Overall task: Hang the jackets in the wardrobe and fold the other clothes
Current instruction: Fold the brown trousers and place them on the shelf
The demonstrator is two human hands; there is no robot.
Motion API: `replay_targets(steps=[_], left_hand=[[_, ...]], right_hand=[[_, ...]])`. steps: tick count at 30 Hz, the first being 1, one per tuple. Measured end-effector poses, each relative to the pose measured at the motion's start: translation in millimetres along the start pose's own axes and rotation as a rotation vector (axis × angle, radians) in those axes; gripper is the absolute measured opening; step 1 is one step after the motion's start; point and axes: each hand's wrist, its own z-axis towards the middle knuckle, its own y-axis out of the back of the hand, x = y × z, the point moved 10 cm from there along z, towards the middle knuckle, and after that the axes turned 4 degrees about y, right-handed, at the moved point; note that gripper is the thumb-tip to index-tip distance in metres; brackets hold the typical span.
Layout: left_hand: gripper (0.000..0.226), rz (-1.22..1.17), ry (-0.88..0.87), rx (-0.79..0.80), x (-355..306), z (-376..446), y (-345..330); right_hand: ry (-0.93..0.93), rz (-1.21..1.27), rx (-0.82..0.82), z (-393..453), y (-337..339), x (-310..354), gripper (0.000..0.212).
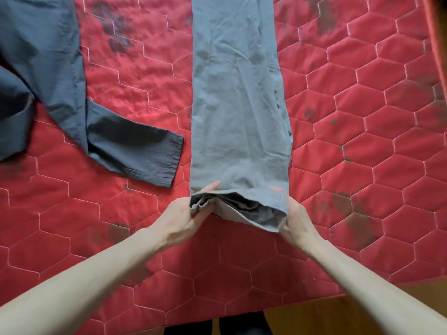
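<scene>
Between left hand (180, 220), right hand (296, 221): trousers (238, 105) hem, pinched.

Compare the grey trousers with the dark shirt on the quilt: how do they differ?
The grey trousers are lighter; the dark shirt is near-black. The trousers lie straight in a narrow strip; the shirt is spread with a sleeve angled out. Left hand and right hand grip the trousers' hem; nothing touches the shirt. Both lie on the red quilt.
</scene>
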Motion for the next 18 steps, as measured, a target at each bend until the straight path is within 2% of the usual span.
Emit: replay_targets(steps=[2, 5, 8, 10, 15, 18], left_hand=[[0.068, 0.032, 0.030, -0.090, -3.0, 10.9, 14.3], [0.075, -0.057, 0.182, -0.140, 5.9, 26.4, 27.4], [0.054, -0.180, 0.194, -0.184, 0.7, 38.7, 37.8], [0.039, -0.215, 0.161, -0.187, -4.8, 51.3, 42.9], [0.008, -0.107, 0.127, -0.277, -4.9, 85.2, 53.6], [0.005, -0.043, 0.156, -0.352, -2.1, 94.0, 52.6]], right_hand=[[-0.065, -0.027, -0.126, 9.0, 7.9, -3.3, 0.042], [-0.089, -0.020, -0.192, 26.8, 5.8, -3.8, 0.038], [-0.177, 0.020, -0.250, 40.5, 7.4, -14.5, 0.048], [-0.259, 0.006, -0.282, 49.9, 10.2, -23.7, 0.041], [-0.529, 0.060, -0.323, 70.7, 11.1, -58.1, 0.031], [-0.563, 0.127, -0.417, 81.7, 21.0, -60.1, 0.046]])
